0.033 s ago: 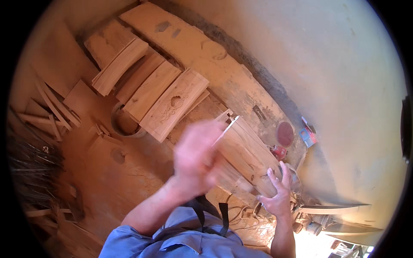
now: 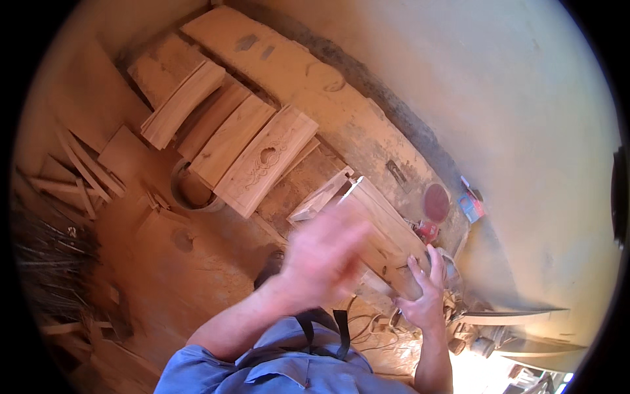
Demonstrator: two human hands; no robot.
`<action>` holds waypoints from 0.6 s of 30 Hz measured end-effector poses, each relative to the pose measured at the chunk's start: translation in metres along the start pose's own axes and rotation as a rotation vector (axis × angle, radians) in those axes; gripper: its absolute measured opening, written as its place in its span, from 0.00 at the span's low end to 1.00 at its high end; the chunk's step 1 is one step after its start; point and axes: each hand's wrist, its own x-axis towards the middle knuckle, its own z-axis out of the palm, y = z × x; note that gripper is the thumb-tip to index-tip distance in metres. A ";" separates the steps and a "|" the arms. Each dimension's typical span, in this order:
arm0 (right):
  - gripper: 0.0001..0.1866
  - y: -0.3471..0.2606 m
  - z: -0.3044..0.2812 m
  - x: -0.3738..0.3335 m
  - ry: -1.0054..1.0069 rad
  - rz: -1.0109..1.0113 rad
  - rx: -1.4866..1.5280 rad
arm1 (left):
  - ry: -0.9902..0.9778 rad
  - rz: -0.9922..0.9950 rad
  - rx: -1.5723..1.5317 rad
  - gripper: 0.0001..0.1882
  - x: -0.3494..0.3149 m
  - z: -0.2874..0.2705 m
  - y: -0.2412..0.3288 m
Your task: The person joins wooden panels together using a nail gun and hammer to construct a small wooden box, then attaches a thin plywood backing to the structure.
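Observation:
My right hand (image 2: 425, 293) grips the near right end of a pale wooden board (image 2: 387, 226), thumb on one side and fingers spread over the other. The board is tilted on its edge and has a pale far end and a few dark knots. Over its left side is my left hand (image 2: 328, 253), smeared by motion; its fingers and anything in them cannot be made out. Beside the board, partly behind my left hand, lies another wooden piece (image 2: 319, 196).
Beyond lie a carved wooden panel (image 2: 268, 161) and several plain and curved boards (image 2: 184, 105). A red sander-like tool (image 2: 428, 230), a round disc (image 2: 436, 202) and a small box (image 2: 471, 207) are near the wall. Wood strips (image 2: 85, 167) and dark sticks (image 2: 56, 243) lie left.
My left hand has shifted right along the board, uncovering more of the wooden piece beside it. My right hand keeps its grip in nearly the same place.

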 end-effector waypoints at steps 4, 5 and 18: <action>0.46 0.005 -0.005 -0.008 0.006 -0.049 -0.178 | -0.683 0.208 0.108 0.45 0.016 0.064 0.027; 0.47 0.006 -0.005 -0.006 0.010 -0.044 -0.137 | -0.798 0.261 0.181 0.47 0.016 0.080 0.025; 0.37 0.092 0.072 -0.169 0.598 0.824 1.044 | -1.152 0.517 0.613 0.37 0.034 0.158 0.048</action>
